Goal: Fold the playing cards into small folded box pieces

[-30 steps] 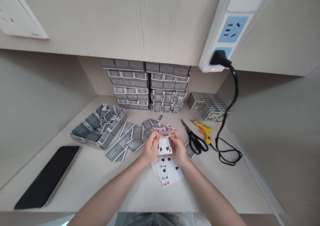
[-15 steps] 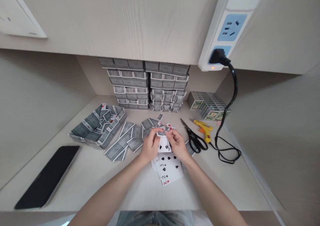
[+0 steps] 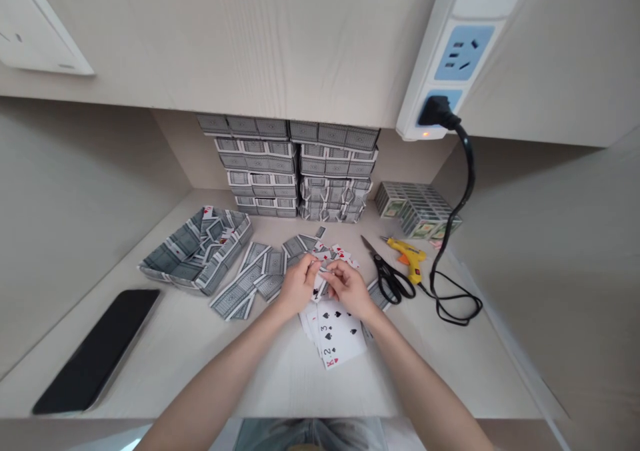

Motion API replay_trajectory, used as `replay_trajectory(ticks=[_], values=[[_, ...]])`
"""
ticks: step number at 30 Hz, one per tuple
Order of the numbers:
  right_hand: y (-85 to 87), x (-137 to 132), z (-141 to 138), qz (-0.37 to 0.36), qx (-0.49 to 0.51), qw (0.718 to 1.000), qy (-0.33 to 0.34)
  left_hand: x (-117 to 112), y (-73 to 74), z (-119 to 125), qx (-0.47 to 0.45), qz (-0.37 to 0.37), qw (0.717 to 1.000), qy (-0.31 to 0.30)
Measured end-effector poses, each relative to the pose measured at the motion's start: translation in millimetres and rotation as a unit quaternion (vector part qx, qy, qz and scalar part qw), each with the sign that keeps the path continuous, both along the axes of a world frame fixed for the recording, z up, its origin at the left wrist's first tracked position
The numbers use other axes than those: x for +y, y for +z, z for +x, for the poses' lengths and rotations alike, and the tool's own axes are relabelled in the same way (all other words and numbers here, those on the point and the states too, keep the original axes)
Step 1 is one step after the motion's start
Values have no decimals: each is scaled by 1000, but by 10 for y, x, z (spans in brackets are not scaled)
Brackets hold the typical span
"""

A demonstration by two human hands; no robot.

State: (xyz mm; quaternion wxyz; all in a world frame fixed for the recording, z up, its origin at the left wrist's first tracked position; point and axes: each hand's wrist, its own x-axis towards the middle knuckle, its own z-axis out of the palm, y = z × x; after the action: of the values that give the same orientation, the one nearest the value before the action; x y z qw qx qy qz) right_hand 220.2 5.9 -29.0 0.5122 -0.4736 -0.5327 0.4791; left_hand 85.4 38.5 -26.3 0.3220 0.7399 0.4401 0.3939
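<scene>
Between my two hands is a playing card (image 3: 319,286), tilted, its face partly hidden by my fingers. My left hand (image 3: 299,284) pinches it along the left side. On its right, my right hand (image 3: 347,286) has thumb and fingers closed on the same card. Just below lie face-up playing cards (image 3: 345,341), overlapping, with a king, a two and a three showing at their corners. Grey-backed cards (image 3: 237,291) are spread face down to the left of my hands, and small cut card pieces (image 3: 340,252) lie behind them.
A tray made of cards (image 3: 200,281) and a black phone (image 3: 97,351) are at left. Stacked card-covered boxes (image 3: 263,164) stand at the back. Black scissors (image 3: 387,278), a yellow glue gun (image 3: 407,254) with its cable, and packaged decks (image 3: 423,208) sit at right.
The card in my hands has turned and tilted, so less of its face shows. My right hand's fingers have shifted their grip; the cards on the desk stay put.
</scene>
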Motion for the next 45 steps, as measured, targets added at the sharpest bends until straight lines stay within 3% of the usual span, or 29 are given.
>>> replay_trajectory(ticks=[4,12,17,21,25,30,38,45], values=[[-19,-11,23,11,-32,999,8,6,-20,2,7,-12,1000,5],[50,-35,57,-14,17,999,43,-49,14,17,-50,-19,999,-5],[32,-11,37,-20,38,999,-3,-17,48,26,-94,-71,993,-8],[6,29,57,-1,54,997,-47,37,66,43,-172,-146,974,13],[-24,58,73,-4,63,994,-92,62,41,58,-239,-251,937,31],[-41,69,82,-5,61,994,-93,55,31,60,-306,-306,900,49],[-47,82,135,48,-8,990,-132,63,47,47,-298,-313,901,47],[26,55,162,68,-41,990,-113,56,-33,65,-231,-254,939,28]])
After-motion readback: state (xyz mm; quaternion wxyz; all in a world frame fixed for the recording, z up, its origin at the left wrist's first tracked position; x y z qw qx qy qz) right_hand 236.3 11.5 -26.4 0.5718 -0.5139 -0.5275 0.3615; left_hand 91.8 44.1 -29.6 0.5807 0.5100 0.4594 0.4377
